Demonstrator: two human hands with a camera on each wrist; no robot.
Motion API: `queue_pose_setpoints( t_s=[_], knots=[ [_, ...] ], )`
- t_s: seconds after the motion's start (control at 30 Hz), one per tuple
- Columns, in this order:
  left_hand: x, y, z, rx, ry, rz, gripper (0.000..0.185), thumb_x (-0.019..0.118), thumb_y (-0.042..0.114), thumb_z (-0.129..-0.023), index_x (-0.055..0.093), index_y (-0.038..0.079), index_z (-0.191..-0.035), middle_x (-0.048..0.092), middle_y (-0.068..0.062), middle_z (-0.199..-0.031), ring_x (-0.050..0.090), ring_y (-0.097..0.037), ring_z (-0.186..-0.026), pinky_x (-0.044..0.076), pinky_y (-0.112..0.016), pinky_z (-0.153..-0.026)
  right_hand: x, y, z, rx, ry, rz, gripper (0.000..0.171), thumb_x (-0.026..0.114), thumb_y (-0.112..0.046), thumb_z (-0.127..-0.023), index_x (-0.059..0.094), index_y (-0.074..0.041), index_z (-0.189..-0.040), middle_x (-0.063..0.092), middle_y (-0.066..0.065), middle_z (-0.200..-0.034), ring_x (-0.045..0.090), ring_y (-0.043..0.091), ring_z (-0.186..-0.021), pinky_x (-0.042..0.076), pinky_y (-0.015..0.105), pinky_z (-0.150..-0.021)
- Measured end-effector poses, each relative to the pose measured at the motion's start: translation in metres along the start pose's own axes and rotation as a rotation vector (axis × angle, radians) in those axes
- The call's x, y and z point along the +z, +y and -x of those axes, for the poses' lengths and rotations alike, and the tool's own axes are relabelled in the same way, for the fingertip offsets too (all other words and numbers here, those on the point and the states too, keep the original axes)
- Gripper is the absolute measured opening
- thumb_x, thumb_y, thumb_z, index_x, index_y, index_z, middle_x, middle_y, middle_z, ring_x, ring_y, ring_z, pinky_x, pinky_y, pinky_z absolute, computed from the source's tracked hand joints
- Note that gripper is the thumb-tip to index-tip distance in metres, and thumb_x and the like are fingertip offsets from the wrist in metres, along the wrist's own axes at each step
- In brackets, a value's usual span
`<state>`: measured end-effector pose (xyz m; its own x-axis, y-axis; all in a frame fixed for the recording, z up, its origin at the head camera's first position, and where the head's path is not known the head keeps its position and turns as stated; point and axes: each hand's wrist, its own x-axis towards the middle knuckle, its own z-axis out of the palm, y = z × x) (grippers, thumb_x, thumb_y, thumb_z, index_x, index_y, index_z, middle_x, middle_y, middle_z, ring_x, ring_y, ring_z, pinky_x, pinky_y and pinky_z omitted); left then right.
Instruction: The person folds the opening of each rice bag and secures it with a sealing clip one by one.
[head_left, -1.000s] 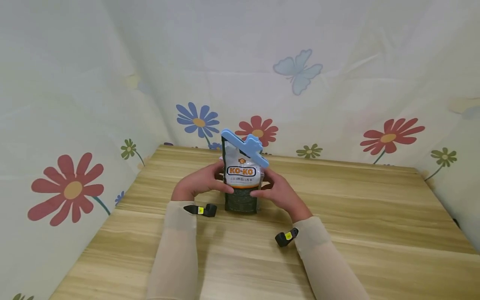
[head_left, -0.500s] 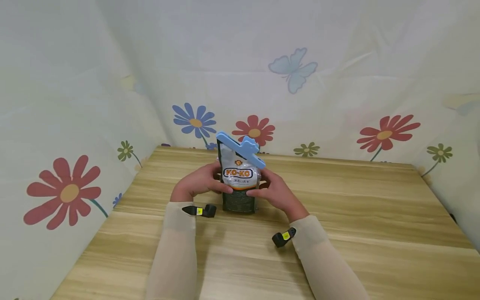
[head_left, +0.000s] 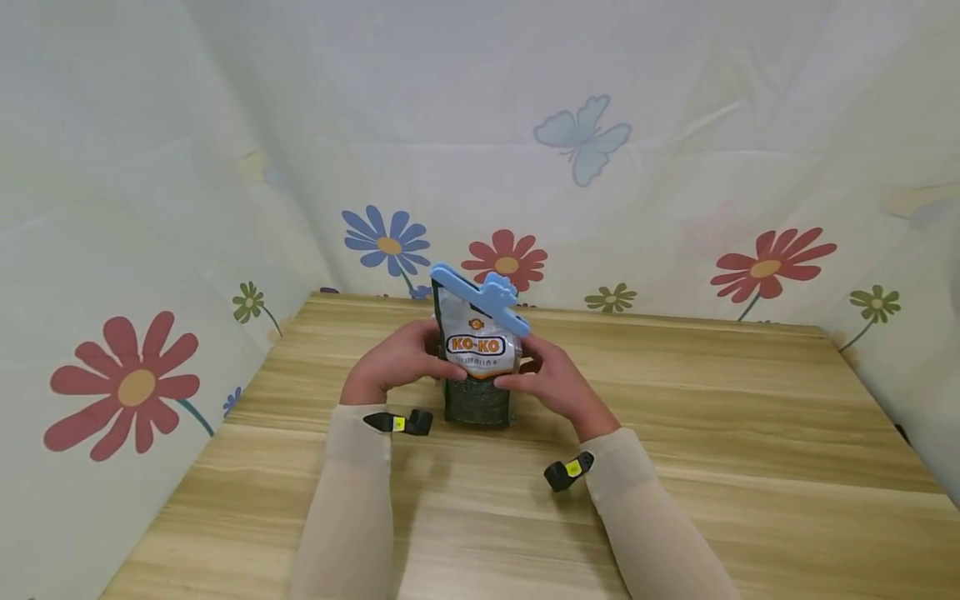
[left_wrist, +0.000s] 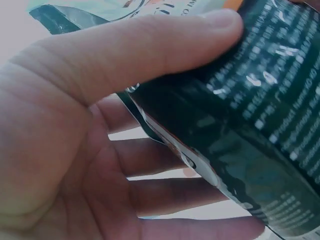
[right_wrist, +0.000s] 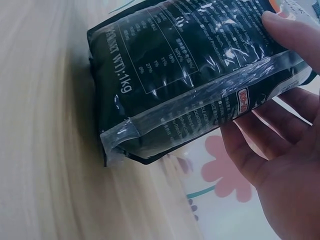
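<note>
Head view shows us both hands around a standing bag (head_left: 477, 367) near the far middle of the wooden table (head_left: 712, 433). Our left hand (head_left: 390, 365) wraps its side, thumb across the front and fingers behind; our right hand (head_left: 551, 379) does the same on the other side. A pale blue clip (head_left: 480, 297) slants across the bag's top edge.

To hold it well, we judge that we should squeeze evenly from both sides and keep the base flat on the wood, since the filled pouch could buckle or tip.

Up close, the film (right_wrist: 200, 85) is glossy and dark, printed with small white text, with a clear crimped seam (right_wrist: 190, 107) running along one side. It looks slippery, stiff at the seam and yielding elsewhere. Flowered cloth (head_left: 135, 383) hangs around the table.
</note>
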<state>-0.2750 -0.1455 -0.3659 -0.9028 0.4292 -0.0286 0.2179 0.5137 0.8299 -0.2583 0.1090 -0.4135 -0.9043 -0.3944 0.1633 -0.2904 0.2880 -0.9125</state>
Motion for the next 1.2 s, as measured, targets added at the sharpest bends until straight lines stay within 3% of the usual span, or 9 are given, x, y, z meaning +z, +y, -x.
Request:
queue_pose_setpoints(
  t_s=[0.33,0.6,0.93,1.2],
  knots=[
    [0.006,0.012,-0.004,0.081,0.052,0.05,0.06,0.085,0.049,-0.067,0.064,0.025,-0.118,0.07,-0.001,-0.105,0.065,-0.023,-0.09,0.056,-0.04,-0.072,-0.022,-0.014,0.008,0.002,0.004,-0.008,0.061,0.078,-0.034,-0.082,0.052,-0.02,-0.135,0.063,0.006,-0.121,0.065,0.028,-0.1,0.055,0.035,-0.082],
    [0.019,0.027,-0.01,0.146,0.113,0.123,0.057,0.085,0.041,-0.072,0.063,0.021,-0.12,0.07,-0.005,-0.109,0.069,-0.023,-0.09,0.059,-0.039,-0.067,-0.041,-0.023,0.014,0.003,0.045,0.007,0.063,0.077,-0.031,-0.083,0.05,-0.018,-0.139,0.062,0.009,-0.121,0.063,0.029,-0.101,0.054,0.034,-0.081],
    [0.029,0.048,-0.022,0.132,0.221,0.081,0.065,0.075,0.055,-0.076,0.057,0.023,-0.13,0.066,-0.002,-0.118,0.069,-0.021,-0.096,0.058,-0.035,-0.066,-0.059,-0.025,0.014,-0.035,0.095,-0.026,0.063,0.076,-0.027,-0.084,0.049,-0.014,-0.14,0.062,0.012,-0.123,0.062,0.027,-0.108,0.054,0.035,-0.087],
    [0.042,0.055,-0.036,0.129,0.225,0.107,0.057,0.07,0.053,-0.083,0.055,0.028,-0.133,0.064,-0.004,-0.123,0.068,-0.021,-0.096,0.059,-0.035,-0.063,-0.069,-0.023,0.019,-0.027,0.096,-0.086,0.059,0.071,-0.022,-0.089,0.046,-0.009,-0.141,0.059,0.016,-0.129,0.058,0.026,-0.115,0.052,0.034,-0.093]
  ],
)
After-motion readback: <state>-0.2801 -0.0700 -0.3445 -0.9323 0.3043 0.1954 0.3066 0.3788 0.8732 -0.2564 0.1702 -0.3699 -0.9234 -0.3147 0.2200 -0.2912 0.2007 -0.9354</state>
